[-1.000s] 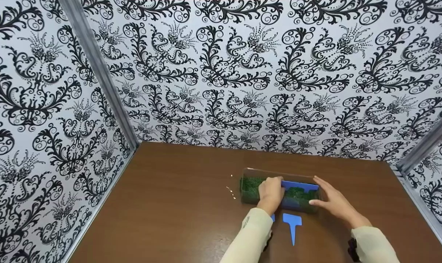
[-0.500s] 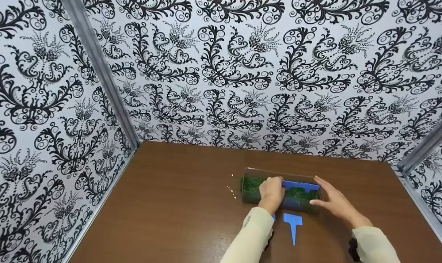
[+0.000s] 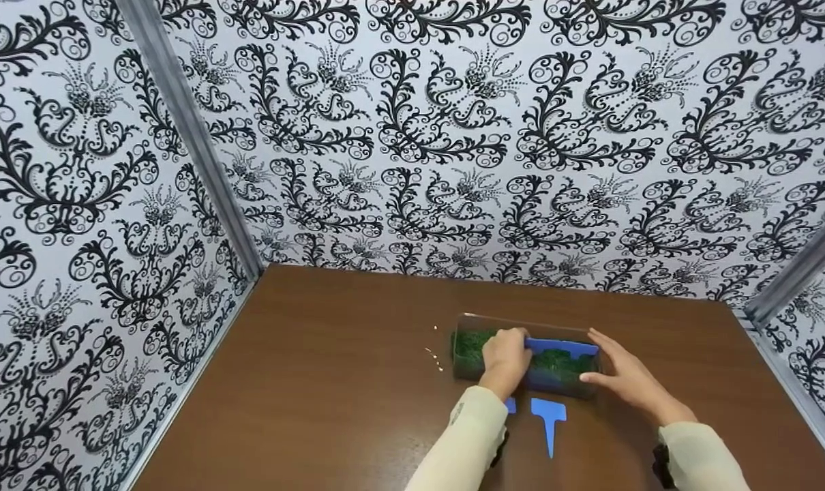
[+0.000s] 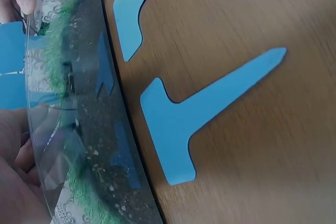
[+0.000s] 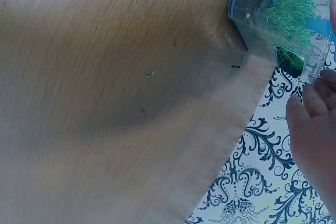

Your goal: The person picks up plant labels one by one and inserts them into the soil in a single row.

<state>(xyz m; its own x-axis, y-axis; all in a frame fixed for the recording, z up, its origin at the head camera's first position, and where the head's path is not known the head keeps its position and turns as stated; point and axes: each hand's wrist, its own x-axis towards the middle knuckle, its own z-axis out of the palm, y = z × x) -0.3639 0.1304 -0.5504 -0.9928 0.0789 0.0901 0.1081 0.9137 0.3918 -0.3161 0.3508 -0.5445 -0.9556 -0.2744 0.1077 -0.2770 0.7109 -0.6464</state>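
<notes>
A long clear plastic box (image 3: 468, 372) of dark soil and green shredded grass (image 4: 55, 72) stands on the table. My left hand (image 3: 506, 358) reaches over its middle, fingers curled down at blue T-shaped plant labels (image 3: 566, 347) standing in the grass. The left fingertips are hidden in the head view. My right hand (image 3: 627, 382) holds the box's right end, thumb at the front and fingers at the back. In front of the box lies a blue plant label (image 4: 170, 124), with another plant label (image 4: 128, 27) beside it, partly covered by my left sleeve in the head view.
The brown table (image 3: 331, 382) meets patterned walls (image 3: 412, 136) at the back and sides. Small pale marks (image 3: 433, 354) show left of the box. A green shred (image 5: 150, 74) and a dark bit lie on the tabletop near the box's end.
</notes>
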